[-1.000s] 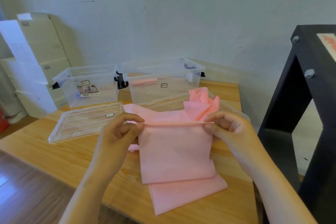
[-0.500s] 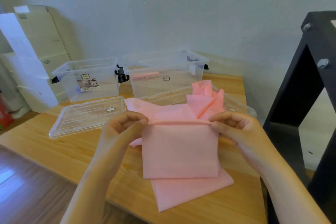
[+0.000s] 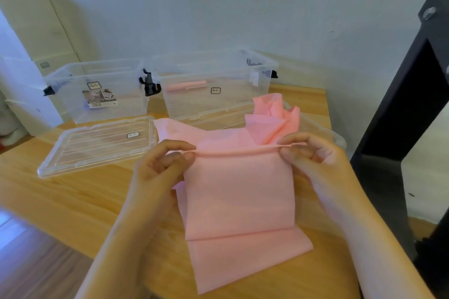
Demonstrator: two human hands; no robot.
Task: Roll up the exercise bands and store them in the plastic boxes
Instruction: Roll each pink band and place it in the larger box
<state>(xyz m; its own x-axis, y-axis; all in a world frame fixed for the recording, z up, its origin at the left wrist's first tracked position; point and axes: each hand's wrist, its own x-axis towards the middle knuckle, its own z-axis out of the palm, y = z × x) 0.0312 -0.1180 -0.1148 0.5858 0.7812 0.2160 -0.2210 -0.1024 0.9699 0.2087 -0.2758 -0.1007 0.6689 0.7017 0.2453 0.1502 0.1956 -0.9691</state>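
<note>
On the wooden table [image 3: 73,201], the left hand [image 3: 160,167] and right hand [image 3: 313,155] each pinch one end of a thin rolled edge of the pink exercise band [image 3: 239,192], the rest lying flat toward the viewer; behind stand two clear plastic boxes [image 3: 97,90], the right-hand box [image 3: 218,87] holding a rolled pink band [image 3: 185,85]; a lid [image 3: 97,145] lies left.

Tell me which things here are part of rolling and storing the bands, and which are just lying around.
Part of the job: pink band, pinched at its rolled edge by the left hand and right hand; rolled band inside one clear box; second clear box; loose lid.
Lying about: cardboard boxes; black frame.
</note>
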